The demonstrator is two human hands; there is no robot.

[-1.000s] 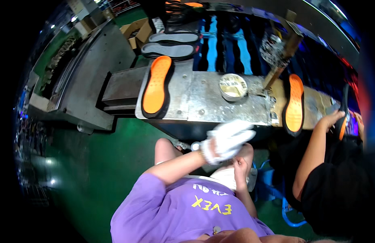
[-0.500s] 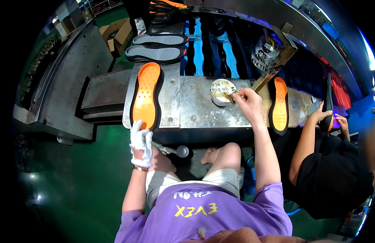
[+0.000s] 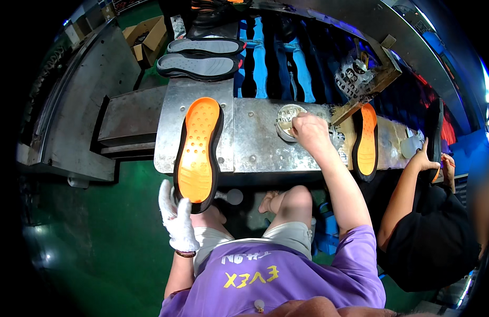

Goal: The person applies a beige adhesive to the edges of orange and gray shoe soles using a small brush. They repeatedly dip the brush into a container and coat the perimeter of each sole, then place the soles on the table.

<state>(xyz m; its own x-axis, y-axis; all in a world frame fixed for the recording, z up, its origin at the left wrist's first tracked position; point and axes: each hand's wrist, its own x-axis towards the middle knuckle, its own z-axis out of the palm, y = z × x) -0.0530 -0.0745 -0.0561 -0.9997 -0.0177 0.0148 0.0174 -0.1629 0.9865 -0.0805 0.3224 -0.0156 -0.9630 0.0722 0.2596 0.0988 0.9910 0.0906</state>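
Note:
In my gloved left hand (image 3: 177, 222) is the near end of a black-rimmed shoe sole (image 3: 196, 179) with an orange inner face. Fingers lie along its left side and the thumb is over its heel. The sole overhangs the bench's front edge. My bare right hand (image 3: 311, 132) is closed at the right side of a round white tub (image 3: 290, 113). The small brush in it is hidden behind the fingers now; the earlier picture shows part of it. Whether its tip touches the tub's contents cannot be seen.
Another orange sole (image 3: 367, 142) lies to the right on the metal bench (image 3: 255, 153). Two grey soles (image 3: 202, 66) rest at the back left beside the blue-and-black conveyor (image 3: 259, 68). A co-worker (image 3: 429, 232) at the right holds a black sole (image 3: 433, 132). A metal post (image 3: 360, 103) slants over the bench.
The orange sole has come nearer to me, its heel now past the bench edge, with my left hand gripping it. My right hand has turned over the tub, hiding the brush.

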